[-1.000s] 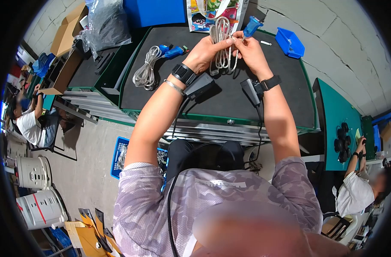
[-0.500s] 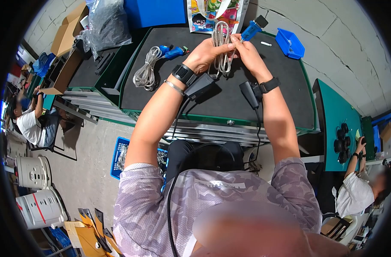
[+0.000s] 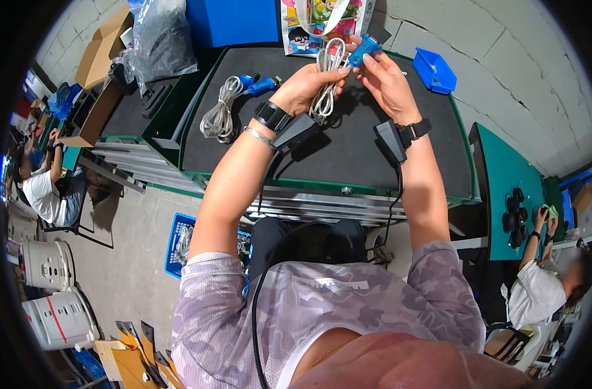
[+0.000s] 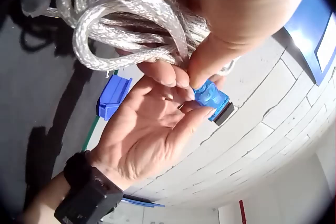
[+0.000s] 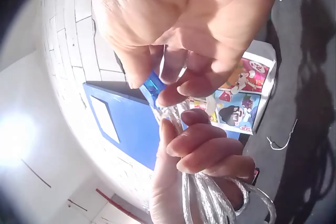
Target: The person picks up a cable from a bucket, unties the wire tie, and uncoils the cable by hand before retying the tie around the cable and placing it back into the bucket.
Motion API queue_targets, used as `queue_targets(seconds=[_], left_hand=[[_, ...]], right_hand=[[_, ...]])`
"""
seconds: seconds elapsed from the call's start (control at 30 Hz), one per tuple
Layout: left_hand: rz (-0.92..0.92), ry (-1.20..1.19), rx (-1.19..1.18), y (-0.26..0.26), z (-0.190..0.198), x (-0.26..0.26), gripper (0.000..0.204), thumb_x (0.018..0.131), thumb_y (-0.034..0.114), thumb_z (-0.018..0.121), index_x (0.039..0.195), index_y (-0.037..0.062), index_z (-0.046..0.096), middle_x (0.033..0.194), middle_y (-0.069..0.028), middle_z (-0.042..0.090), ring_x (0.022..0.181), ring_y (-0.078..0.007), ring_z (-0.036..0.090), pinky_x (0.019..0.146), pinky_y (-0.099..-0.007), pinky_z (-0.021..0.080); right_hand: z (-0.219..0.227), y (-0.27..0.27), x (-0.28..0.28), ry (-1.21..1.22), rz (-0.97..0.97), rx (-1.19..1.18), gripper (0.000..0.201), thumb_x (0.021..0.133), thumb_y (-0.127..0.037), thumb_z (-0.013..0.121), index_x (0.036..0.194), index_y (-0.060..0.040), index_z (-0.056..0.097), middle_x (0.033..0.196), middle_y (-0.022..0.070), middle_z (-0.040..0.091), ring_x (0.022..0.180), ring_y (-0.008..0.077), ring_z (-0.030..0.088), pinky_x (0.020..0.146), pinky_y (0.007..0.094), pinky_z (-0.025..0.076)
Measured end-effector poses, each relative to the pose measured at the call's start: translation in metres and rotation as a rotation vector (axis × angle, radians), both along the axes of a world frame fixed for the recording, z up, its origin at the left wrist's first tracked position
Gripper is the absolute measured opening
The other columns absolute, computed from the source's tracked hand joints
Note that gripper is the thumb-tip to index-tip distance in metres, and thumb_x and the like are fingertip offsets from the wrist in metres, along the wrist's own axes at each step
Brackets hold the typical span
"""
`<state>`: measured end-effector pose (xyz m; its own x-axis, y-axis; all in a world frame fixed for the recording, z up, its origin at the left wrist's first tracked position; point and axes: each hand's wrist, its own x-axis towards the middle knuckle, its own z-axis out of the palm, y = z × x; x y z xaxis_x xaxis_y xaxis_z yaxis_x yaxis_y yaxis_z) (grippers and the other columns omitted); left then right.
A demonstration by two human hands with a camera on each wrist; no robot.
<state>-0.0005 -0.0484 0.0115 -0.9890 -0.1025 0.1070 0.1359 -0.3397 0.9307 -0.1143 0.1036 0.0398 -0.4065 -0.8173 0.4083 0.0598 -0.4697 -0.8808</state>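
Note:
A looped bundle of clear-jacketed silvery cable (image 4: 126,19) hangs in my left hand (image 3: 301,89), whose thumb and fingers grip it over the work mat. On the cable's end is a translucent blue connector (image 3: 364,52) with a dark end piece (image 4: 224,114). My right hand (image 3: 392,84) pinches this connector between thumb and fingers, just right of the bundle. Both hands are close together, the left fingertips right at the connector's cable end in the right wrist view. Left on the mat lies a second cable bundle (image 3: 219,118) with blue connectors (image 3: 262,85).
A printed bag (image 3: 302,40) stands behind the hands, a small blue bin (image 3: 434,70) at the mat's right rear corner. Leftward are a cardboard box (image 3: 104,48) and a grey plastic bag (image 3: 163,45). A blue basket (image 3: 174,246) sits on the floor. Two other people work at side tables.
The blue connector has come down and left, nearer the left hand. My right hand has turned, with its fingers more spread. The cable bundle now tilts and sits slightly lower.

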Motion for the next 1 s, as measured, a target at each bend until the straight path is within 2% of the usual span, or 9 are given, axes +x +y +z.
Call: queue_targets(seconds=[0.1, 0.13, 0.17, 0.27, 0.43, 0.6, 0.8, 0.93, 1.0], left_hand=[[0.004, 0.003, -0.024, 0.006, 0.005, 0.005, 0.021, 0.091, 0.025, 0.065, 0.093, 0.0052, 0.062, 0.077, -0.0007, 0.064, 0.066, -0.0078, 0.062, 0.057, -0.0209, 0.051], [0.009, -0.007, -0.025, 0.007, 0.005, 0.006, 0.024, 0.09, 0.026, 0.067, 0.099, 0.0039, 0.063, 0.085, -0.0039, 0.067, 0.075, -0.0106, 0.065, 0.064, -0.0224, 0.052], [0.009, -0.004, -0.025, 0.009, 0.006, 0.006, 0.024, 0.09, 0.026, 0.067, 0.099, 0.0039, 0.063, 0.085, -0.0039, 0.067, 0.075, -0.0106, 0.065, 0.064, -0.0224, 0.052], [-0.023, 0.049, -0.065, 0.011, 0.006, 0.005, 0.034, 0.088, 0.028, 0.068, 0.108, 0.0014, 0.06, 0.101, -0.011, 0.065, 0.09, -0.0168, 0.064, 0.077, -0.0259, 0.051], [-0.095, 0.031, -0.113, 0.015, 0.004, 0.006, 0.035, 0.088, 0.028, 0.069, 0.109, 0.0015, 0.058, 0.1, -0.0101, 0.065, 0.09, -0.0174, 0.065, 0.077, -0.027, 0.052], [-0.112, -0.002, -0.12, 0.012, -0.004, 0.001, 0.03, 0.089, 0.026, 0.068, 0.106, 0.0019, 0.06, 0.096, -0.0054, 0.065, 0.087, -0.0158, 0.066, 0.074, -0.0272, 0.054], [-0.101, -0.011, -0.106, 0.013, -0.004, 0.001, 0.029, 0.089, 0.025, 0.067, 0.105, 0.0016, 0.061, 0.096, -0.0046, 0.065, 0.086, -0.0146, 0.065, 0.072, -0.0262, 0.054], [-0.111, -0.015, -0.115, 0.012, -0.005, 0.0, 0.031, 0.09, 0.026, 0.067, 0.107, 0.0015, 0.06, 0.097, -0.0048, 0.065, 0.086, -0.0147, 0.065, 0.072, -0.026, 0.054], [-0.102, -0.016, -0.125, 0.013, -0.004, 0.001, 0.032, 0.09, 0.027, 0.067, 0.108, 0.0016, 0.059, 0.098, -0.0045, 0.063, 0.086, -0.0146, 0.065, 0.072, -0.0259, 0.053]], right_hand=[[-0.005, 0.001, -0.005, 0.014, 0.011, -0.041, 0.038, 0.094, -0.016, 0.06, 0.13, -0.0062, 0.052, 0.107, 0.0006, 0.063, 0.083, 0.0064, 0.053, 0.075, 0.0202, 0.045], [-0.006, 0.001, -0.007, 0.027, -0.013, -0.059, 0.035, 0.093, -0.015, 0.061, 0.126, -0.0057, 0.053, 0.107, 0.0011, 0.062, 0.081, 0.0067, 0.053, 0.075, 0.0201, 0.045], [-0.005, 0.001, -0.007, 0.04, -0.036, -0.076, 0.032, 0.092, -0.013, 0.063, 0.122, -0.0053, 0.055, 0.107, 0.0015, 0.062, 0.08, 0.007, 0.052, 0.074, 0.0199, 0.046], [-0.002, -0.001, -0.002, 0.069, -0.141, -0.076, 0.032, 0.088, -0.012, 0.068, 0.116, -0.0035, 0.055, 0.103, 0.0025, 0.062, 0.086, 0.0079, 0.056, 0.075, 0.0224, 0.048], [-0.004, -0.004, 0.0, 0.093, -0.227, -0.058, 0.035, 0.084, -0.012, 0.073, 0.112, -0.0016, 0.055, 0.1, 0.0047, 0.063, 0.089, 0.0097, 0.06, 0.071, 0.0248, 0.051], [-0.007, -0.009, 0.003, 0.272, -0.339, -0.065, 0.039, 0.081, -0.013, 0.076, 0.11, -0.0008, 0.054, 0.096, 0.0066, 0.062, 0.076, 0.01, 0.062, 0.061, 0.0235, 0.052], [-0.009, -0.01, 0.003, 0.305, -0.386, -0.05, 0.04, 0.08, -0.014, 0.077, 0.108, 0.0, 0.053, 0.091, 0.0065, 0.06, 0.074, 0.0101, 0.062, 0.056, 0.0219, 0.052], [-0.008, -0.008, 0.005, 0.31, -0.388, -0.044, 0.039, 0.08, -0.014, 0.077, 0.107, -0.0002, 0.053, 0.092, 0.0066, 0.061, 0.076, 0.0098, 0.062, 0.058, 0.0224, 0.052], [-0.008, -0.006, 0.005, 0.313, -0.382, 0.023, 0.04, 0.084, -0.017, 0.074, 0.115, -0.003, 0.053, 0.104, 0.005, 0.06, 0.088, 0.0103, 0.06, 0.073, 0.0237, 0.05]])
